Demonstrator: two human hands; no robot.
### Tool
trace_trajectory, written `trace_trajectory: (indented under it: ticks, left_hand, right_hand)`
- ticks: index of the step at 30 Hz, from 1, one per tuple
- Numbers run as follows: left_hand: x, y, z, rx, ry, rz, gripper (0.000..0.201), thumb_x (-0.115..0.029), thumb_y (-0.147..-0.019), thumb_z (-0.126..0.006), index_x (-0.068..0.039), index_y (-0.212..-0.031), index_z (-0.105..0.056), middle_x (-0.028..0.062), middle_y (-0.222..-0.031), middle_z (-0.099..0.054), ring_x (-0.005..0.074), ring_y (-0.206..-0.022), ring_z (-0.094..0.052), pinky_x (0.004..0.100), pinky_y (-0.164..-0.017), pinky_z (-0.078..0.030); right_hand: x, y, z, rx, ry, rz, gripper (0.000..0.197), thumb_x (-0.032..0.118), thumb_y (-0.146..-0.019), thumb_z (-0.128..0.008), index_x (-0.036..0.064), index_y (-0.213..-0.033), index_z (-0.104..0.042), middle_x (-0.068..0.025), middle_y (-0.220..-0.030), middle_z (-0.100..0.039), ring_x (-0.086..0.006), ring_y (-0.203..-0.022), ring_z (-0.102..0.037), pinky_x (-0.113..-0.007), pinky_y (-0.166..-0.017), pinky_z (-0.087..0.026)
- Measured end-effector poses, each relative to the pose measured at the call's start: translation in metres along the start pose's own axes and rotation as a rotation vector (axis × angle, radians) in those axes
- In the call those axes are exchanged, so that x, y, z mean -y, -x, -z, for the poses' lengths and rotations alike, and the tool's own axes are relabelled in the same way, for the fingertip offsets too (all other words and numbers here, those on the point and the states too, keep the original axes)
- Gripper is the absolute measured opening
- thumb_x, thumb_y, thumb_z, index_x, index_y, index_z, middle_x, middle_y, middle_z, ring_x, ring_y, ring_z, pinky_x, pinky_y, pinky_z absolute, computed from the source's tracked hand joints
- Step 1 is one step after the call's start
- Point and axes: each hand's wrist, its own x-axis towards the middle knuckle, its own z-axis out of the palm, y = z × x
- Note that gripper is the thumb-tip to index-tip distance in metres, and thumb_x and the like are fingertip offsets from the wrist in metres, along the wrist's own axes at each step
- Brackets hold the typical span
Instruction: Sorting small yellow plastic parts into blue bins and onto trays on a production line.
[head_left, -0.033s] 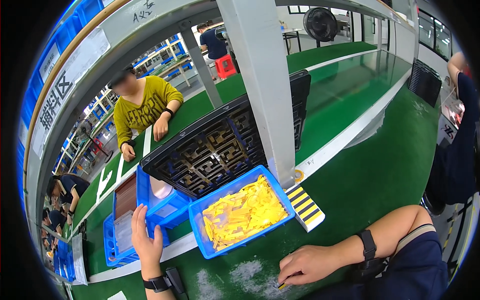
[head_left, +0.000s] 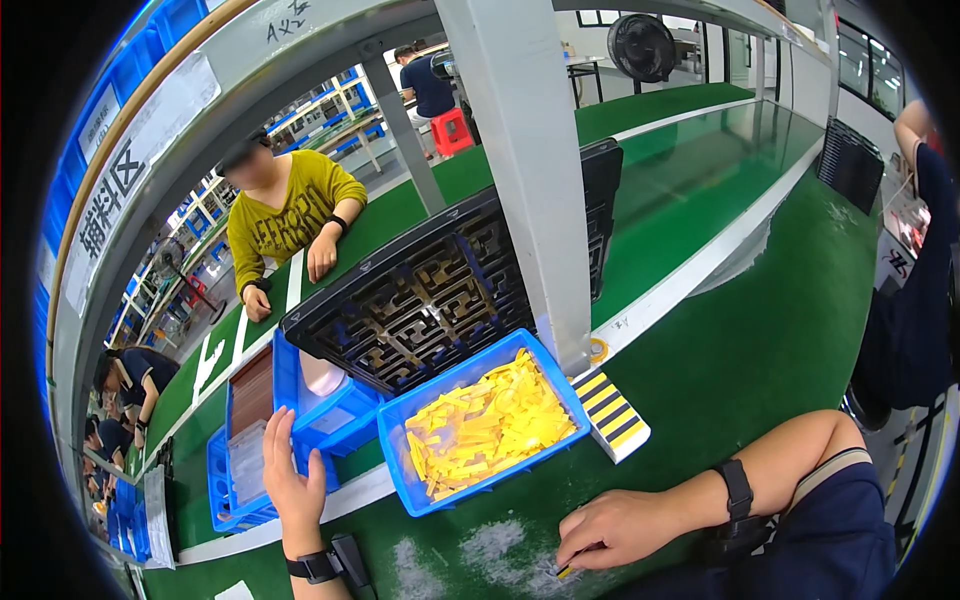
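Observation:
My left hand point(head_left: 293, 480) is raised with its fingers stretched out and nothing in it, beside the blue bins at the left. My right hand point(head_left: 612, 530) is low over the green work surface, fingers closed in a pinch. A small yellow and dark piece point(head_left: 565, 573) shows at its fingertips; its kind is too small to make out. Between my hands stands a blue bin point(head_left: 402, 483) filled with thin yellow pieces point(head_left: 490, 425), some seemingly in clear plastic. Patches of whitish powder or scuffing point(head_left: 492, 543) mark the surface in front of that bin.
A black moulded tray point(head_left: 420, 300) leans behind the bin, next to a grey post point(head_left: 525, 180). At the post's foot is a yellow-and-black striped block point(head_left: 612, 418). More blue bins point(head_left: 340, 425) stand at the left. Across the table is a person in a yellow-green top point(head_left: 290, 215).

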Motion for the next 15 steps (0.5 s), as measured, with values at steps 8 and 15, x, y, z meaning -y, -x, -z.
trace_trajectory:
  ticks: [8,15]
  left_hand:
    - [0.0024,0.0004,-0.0005,-0.032,-0.015,-0.032,0.059,0.004,-0.069,-0.058,-0.006,-0.126,-0.050,0.0163,-0.130,-0.050,0.0345,-0.119,-0.049,0.0389,-0.097,-0.041]
    - [0.0043,0.0002,-0.0031,-0.034,0.007,-0.004,0.061,0.001,-0.072,-0.058,-0.010,-0.131,-0.048,0.0124,-0.134,-0.048,0.0282,-0.118,-0.049,0.0329,-0.087,-0.043]
  right_hand:
    - [0.0005,-0.0006,-0.0001,0.012,-0.010,-0.002,0.014,0.016,-0.086,-0.062,0.0104,-0.098,-0.065,-0.0036,-0.085,-0.061,-0.0243,-0.073,-0.061,-0.034,-0.060,-0.048]
    - [-0.0003,0.0004,0.0012,0.039,0.002,-0.031,0.015,0.016,-0.086,-0.061,0.0102,-0.099,-0.065,-0.0037,-0.086,-0.061,-0.0247,-0.074,-0.061,-0.034,-0.060,-0.048]
